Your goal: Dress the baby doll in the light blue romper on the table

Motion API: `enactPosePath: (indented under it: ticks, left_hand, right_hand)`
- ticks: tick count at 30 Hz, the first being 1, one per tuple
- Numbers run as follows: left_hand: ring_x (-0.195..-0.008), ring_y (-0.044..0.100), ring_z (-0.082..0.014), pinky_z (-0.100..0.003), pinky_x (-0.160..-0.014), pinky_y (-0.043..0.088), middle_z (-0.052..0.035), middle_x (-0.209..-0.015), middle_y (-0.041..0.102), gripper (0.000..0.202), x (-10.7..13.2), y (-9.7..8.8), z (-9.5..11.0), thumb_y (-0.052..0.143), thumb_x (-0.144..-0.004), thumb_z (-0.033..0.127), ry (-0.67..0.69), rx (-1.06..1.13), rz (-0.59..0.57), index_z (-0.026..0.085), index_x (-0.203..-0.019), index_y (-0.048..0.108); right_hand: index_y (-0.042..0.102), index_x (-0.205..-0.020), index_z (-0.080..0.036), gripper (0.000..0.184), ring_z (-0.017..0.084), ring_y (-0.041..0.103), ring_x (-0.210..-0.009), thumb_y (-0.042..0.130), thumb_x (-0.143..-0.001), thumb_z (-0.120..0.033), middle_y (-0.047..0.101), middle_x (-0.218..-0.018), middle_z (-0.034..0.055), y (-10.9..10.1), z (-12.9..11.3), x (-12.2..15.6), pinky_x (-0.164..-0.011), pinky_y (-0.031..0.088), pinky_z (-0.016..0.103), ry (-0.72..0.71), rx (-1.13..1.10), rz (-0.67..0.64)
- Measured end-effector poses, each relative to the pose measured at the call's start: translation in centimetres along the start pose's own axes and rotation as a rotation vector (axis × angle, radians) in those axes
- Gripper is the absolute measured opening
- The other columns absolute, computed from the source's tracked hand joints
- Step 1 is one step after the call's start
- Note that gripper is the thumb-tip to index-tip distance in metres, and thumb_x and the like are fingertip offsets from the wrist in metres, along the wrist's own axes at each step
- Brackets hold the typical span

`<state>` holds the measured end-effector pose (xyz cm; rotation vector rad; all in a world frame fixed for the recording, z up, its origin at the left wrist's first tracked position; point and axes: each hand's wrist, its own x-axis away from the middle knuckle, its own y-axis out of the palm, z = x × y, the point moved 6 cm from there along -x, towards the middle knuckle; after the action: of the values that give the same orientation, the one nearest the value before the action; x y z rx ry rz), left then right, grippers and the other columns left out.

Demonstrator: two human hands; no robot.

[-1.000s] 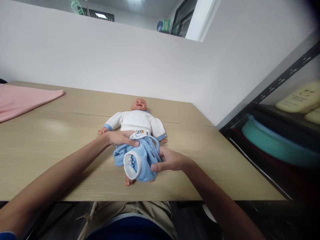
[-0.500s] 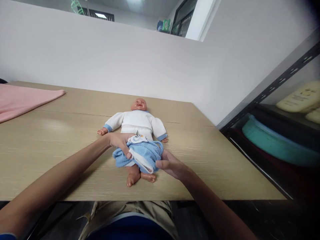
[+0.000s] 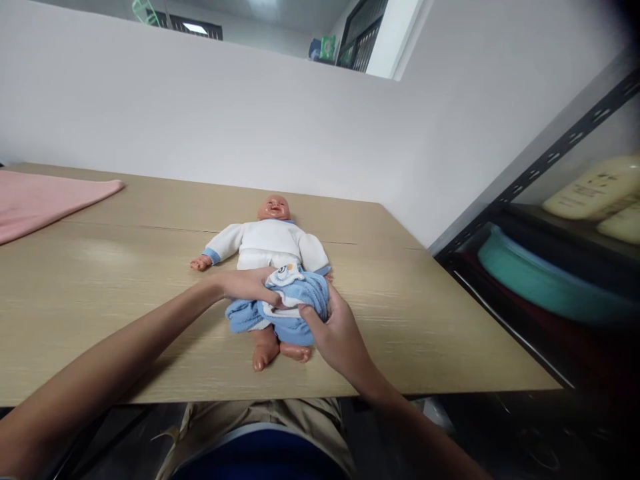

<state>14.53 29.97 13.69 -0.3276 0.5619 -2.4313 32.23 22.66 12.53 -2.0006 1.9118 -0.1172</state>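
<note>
A baby doll (image 3: 274, 208) lies face up on the table, its feet toward me, in a white top (image 3: 270, 241) with blue cuffs. Over its lower body is a bunched blue terry garment (image 3: 300, 293) with white lining and a cartoon face print. My left hand (image 3: 253, 285) grips the garment's upper edge from the left, its thumb inside the opening. From the right, my right hand (image 3: 337, 327) pinches the cloth between thumb and fingers. The doll's bare feet (image 3: 265, 353) stick out below the garment. Folds hide some of my fingertips.
A pink cloth (image 3: 50, 200) lies on the wooden table (image 3: 125, 267) at the far left. To the right, a dark metal shelf (image 3: 530, 173) holds a teal basin (image 3: 540, 287) and pale yellow bottles (image 3: 590, 190). A white wall (image 3: 200, 120) rises behind the table.
My right hand has moved up and inward, its thumb now on the garment's opening. My left hand has shifted right and reaches deeper into the cloth, which is more gathered.
</note>
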Motion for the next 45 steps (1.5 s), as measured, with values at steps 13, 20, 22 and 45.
enactPosePath:
  ticks: [13,20,22,45]
  left_hand:
    - [-0.092,0.070,-0.0332,-0.040,-0.078,0.048,-0.0084,-0.097,0.072,0.024,0.1,3.2,0.8,0.081,-0.083,0.027,0.038,-0.485,0.100,0.022,-0.099,0.063]
    - [-0.108,0.071,-0.0339,-0.038,-0.088,0.048,-0.0104,-0.118,0.074,0.047,0.5,4.5,0.2,0.084,-0.082,0.032,-0.036,-0.615,0.079,0.023,-0.120,0.059]
    - [-0.104,0.072,-0.0326,-0.037,-0.085,0.047,-0.0093,-0.114,0.075,0.049,0.4,4.7,-0.2,0.084,-0.084,0.034,-0.054,-0.615,0.071,0.023,-0.122,0.056]
    - [-0.124,0.064,-0.0332,-0.042,-0.104,0.055,-0.0097,-0.132,0.065,0.065,1.5,2.6,-0.3,0.081,-0.080,0.031,0.000,0.023,0.060,0.021,-0.139,0.054]
  right_hand:
    - [0.071,-0.144,-0.019,0.058,0.042,0.081,-0.111,0.084,-0.093,-0.046,0.083,-0.122,0.0207,2.9,7.7,10.3,-0.094,0.070,0.051,0.002,0.071,0.344]
    - [0.071,-0.127,-0.023,0.032,0.039,0.071,-0.119,0.072,-0.094,-0.025,0.072,-0.128,0.0165,1.2,6.3,10.1,-0.100,0.064,0.056,-0.324,0.402,0.482]
    - [0.071,-0.127,-0.023,0.032,0.040,0.069,-0.123,0.073,-0.095,-0.025,0.069,-0.133,0.0170,1.1,5.7,9.8,-0.103,0.062,0.058,-0.327,0.421,0.490]
    - [0.067,-0.145,-0.020,0.051,0.034,0.076,-0.134,0.073,-0.098,-0.038,0.078,-0.145,0.0158,3.9,7.9,6.8,-0.118,0.062,0.046,0.159,-0.248,0.301]
